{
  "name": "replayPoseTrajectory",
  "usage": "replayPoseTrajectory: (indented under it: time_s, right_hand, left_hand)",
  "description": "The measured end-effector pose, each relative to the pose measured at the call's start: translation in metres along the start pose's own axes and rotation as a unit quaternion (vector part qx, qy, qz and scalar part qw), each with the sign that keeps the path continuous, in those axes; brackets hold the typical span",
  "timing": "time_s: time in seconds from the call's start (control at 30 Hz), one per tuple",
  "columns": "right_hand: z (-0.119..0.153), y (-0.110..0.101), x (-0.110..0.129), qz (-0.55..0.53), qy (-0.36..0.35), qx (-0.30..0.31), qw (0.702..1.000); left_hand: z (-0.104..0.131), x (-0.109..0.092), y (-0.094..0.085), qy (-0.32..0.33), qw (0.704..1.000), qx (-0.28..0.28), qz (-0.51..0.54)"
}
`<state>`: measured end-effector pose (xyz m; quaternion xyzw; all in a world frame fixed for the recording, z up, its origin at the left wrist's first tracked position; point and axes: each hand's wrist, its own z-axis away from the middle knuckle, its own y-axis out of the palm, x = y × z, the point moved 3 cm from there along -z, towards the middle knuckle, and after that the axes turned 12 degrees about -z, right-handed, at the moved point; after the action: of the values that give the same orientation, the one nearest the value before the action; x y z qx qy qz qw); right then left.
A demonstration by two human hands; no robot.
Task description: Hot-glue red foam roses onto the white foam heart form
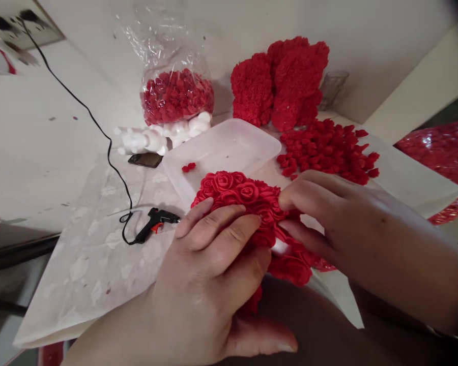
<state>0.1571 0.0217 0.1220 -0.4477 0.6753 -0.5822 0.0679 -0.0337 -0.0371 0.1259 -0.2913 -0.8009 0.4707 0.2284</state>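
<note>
A figure covered in red foam roses (248, 191) sits in front of me, low in the head view. A small white patch of its base shows among the roses near its right side. My left hand (213, 269) lies over the figure, its fingers bent around the roses and holding it. On the right side of the figure, my right hand (328, 218) pinches a red foam rose between thumb and forefinger, against the surface. The fingers partly hide that rose. Much of the figure's lower part is covered by my hands.
A black glue gun (154, 223) lies left, its cord running to a wall socket (30, 23). Behind stand a white plastic tray (229, 147), white foam figures (145, 140), a phone (145, 160), a bag of roses (177, 96), finished red figures (286, 76) and loose roses (324, 147).
</note>
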Motion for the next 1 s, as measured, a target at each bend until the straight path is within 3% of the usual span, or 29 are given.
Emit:
replayPoseTrajectory:
  time_s: [0.13,0.27,0.43,0.5,0.7,1.0]
  right_hand:
    - [-0.006,0.003,-0.002,-0.005,-0.005,-0.001,1.0]
    - [-0.007,0.004,-0.004,-0.076,-0.046,-0.015,0.996]
    - [0.008,-0.002,-0.007,-0.127,-0.098,-0.139,0.977]
    - [0.014,0.0,-0.006,-0.124,-0.118,-0.155,0.973]
    - [0.009,0.013,-0.007,-0.125,-0.151,-0.135,0.971]
    - [-0.005,0.014,-0.003,-0.071,-0.075,-0.018,0.994]
  left_hand:
    - [-0.002,0.002,0.0,-0.004,1.0,0.001,0.001]
    - [-0.002,0.006,-0.001,-0.014,1.0,-0.007,0.009]
    - [-0.001,0.011,-0.001,-0.021,1.0,-0.011,0.018]
    - [-0.001,0.014,0.0,-0.02,0.999,-0.015,0.024]
    - [-0.003,0.019,0.001,-0.031,0.998,-0.027,0.042]
    - [-0.005,0.02,0.001,-0.037,0.998,-0.032,0.04]
